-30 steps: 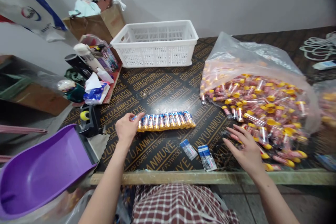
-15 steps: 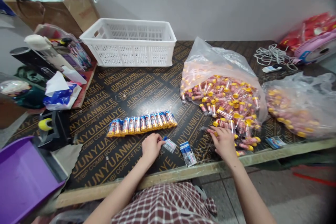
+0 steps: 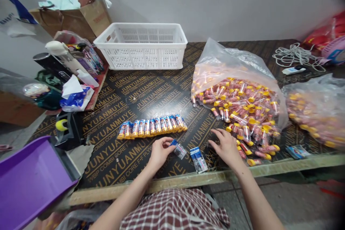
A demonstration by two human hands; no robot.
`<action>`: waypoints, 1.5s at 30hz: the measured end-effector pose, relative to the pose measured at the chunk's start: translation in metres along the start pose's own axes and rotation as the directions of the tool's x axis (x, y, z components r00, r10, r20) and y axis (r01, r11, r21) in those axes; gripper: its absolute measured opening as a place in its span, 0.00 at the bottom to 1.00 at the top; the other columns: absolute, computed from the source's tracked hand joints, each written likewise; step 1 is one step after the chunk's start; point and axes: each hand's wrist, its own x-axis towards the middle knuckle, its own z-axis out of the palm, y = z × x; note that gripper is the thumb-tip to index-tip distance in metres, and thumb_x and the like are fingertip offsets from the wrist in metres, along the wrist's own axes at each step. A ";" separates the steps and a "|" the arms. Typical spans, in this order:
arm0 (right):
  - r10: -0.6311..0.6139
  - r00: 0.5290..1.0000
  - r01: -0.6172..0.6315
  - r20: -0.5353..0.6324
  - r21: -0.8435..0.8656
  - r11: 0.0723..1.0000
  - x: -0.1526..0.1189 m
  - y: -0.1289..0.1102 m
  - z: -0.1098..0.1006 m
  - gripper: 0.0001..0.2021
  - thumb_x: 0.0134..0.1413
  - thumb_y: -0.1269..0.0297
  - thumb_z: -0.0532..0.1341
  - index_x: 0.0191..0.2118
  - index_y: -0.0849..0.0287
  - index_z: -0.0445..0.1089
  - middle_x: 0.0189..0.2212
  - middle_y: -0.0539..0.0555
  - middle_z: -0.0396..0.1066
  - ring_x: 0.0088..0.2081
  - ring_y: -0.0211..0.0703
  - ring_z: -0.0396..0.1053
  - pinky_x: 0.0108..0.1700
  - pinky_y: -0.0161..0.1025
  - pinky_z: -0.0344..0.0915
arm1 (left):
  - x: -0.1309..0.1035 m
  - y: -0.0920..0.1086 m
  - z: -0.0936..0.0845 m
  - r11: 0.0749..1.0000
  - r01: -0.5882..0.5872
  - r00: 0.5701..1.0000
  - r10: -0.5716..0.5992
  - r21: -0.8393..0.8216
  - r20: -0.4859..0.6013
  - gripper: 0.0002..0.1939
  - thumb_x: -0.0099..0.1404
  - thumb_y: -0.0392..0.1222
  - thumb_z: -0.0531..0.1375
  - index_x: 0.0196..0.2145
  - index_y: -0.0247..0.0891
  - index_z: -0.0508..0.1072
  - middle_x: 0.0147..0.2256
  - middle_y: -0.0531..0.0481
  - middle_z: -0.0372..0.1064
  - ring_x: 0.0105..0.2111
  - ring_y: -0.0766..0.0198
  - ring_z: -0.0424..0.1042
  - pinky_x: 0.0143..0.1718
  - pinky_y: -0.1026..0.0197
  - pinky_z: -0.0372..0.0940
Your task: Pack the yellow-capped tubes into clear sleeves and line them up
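My left hand is closed, thumb and fingers pinching the blue end of a small flat packet with a clear body. Just right of it lies a small stack of similar blue-topped packets. My right hand hovers over the table with its fingers apart, and I see nothing in it. Beside that hand, small clear tubes with yellow caps and pink contents spill from a large clear plastic bag. Beyond my left hand, a row of blue-and-yellow wrapped tubes lies side by side.
A white plastic basket stands by the wall. Another bag of tubes is at right, near a blue packet and a white cable. At left are a tape dispenser, a purple dustpan and a bottle.
My right hand has opened its fingers; the pink tube near its fingertips no longer shows there. My left hand still pinches the packet, now turned slightly. The whole view has shifted.
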 end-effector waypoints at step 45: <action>0.065 0.936 0.182 -0.346 0.634 0.752 -0.002 -0.101 -0.042 0.09 0.53 0.72 0.61 0.40 0.55 0.70 0.36 0.53 0.70 0.41 0.43 0.68 0.44 0.44 0.67 | -0.007 -0.014 0.000 0.722 -0.288 0.956 0.250 0.630 0.151 0.06 0.61 0.35 0.56 0.35 0.38 0.72 0.31 0.49 0.73 0.31 0.62 0.71 0.35 0.63 0.61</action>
